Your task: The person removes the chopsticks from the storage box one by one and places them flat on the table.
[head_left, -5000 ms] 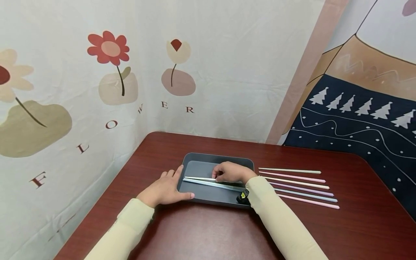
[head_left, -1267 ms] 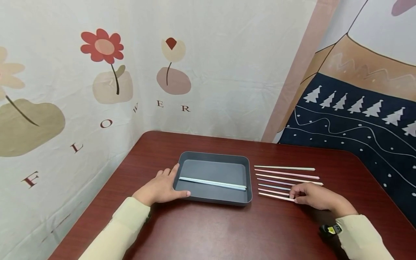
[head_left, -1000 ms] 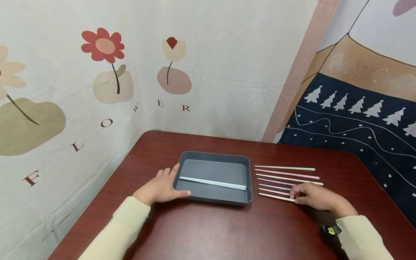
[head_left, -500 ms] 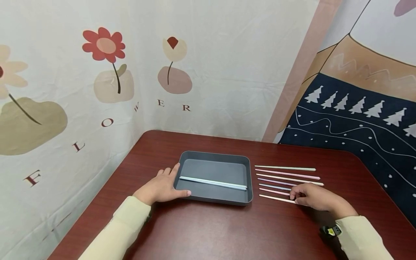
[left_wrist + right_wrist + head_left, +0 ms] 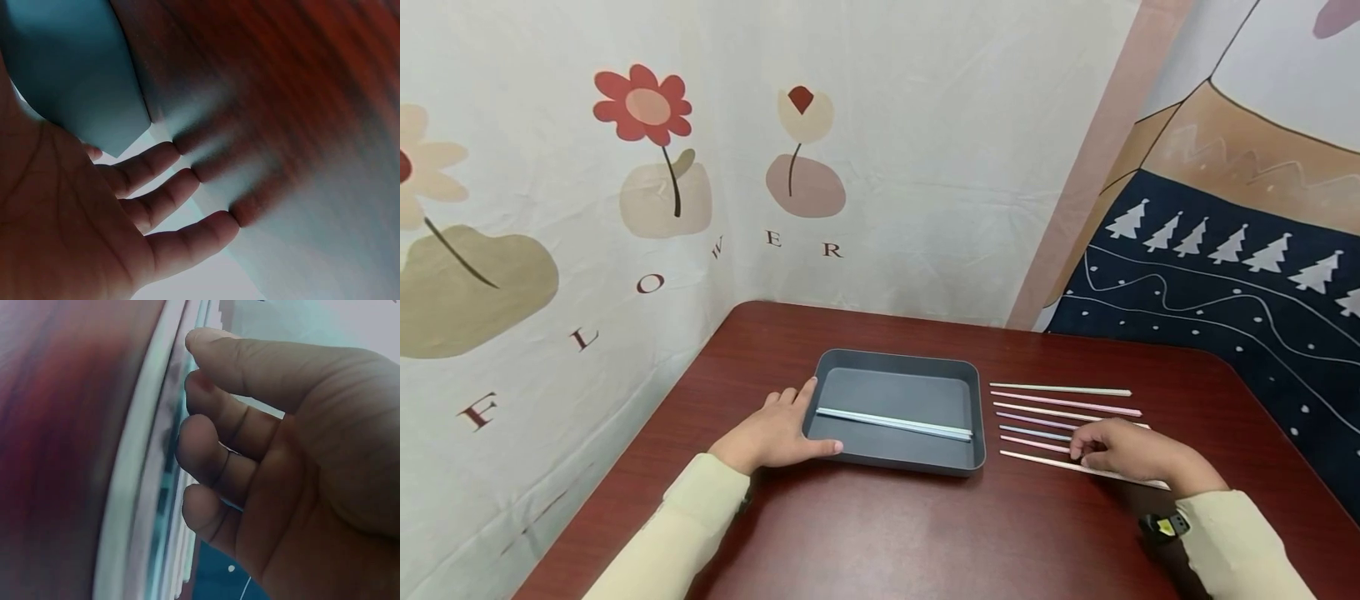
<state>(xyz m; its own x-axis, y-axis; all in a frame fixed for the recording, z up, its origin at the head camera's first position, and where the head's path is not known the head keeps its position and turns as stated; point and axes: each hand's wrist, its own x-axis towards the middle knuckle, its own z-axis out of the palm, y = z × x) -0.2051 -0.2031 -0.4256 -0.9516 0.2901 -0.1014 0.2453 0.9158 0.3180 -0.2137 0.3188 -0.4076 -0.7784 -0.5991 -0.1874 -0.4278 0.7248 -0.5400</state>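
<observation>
My left hand rests at the left edge of a grey rectangular tray, its thumb along the front rim and its fingers extended by the left wall. Pale blue chopsticks lie close together across the tray floor. To the right, my right hand is low over a row of pastel chopsticks, fingers loosely bent with nothing between them and the thumb. Beneath it runs the nearest one, a cream chopstick, its thick end showing past the palm. The hand covers the thick ends of a pink chopstick and a blue chopstick.
Farther back in the row lie a purple chopstick, a pale yellow chopstick, another pink one and a pale green chopstick. All rest on a reddish-brown table. A flower-printed curtain hangs behind the table.
Since five seconds ago, my right hand has left the tray for the row at right. Lately the cream chopstick has swung slightly toward me, its thick end coming into view. My left hand stays put.
</observation>
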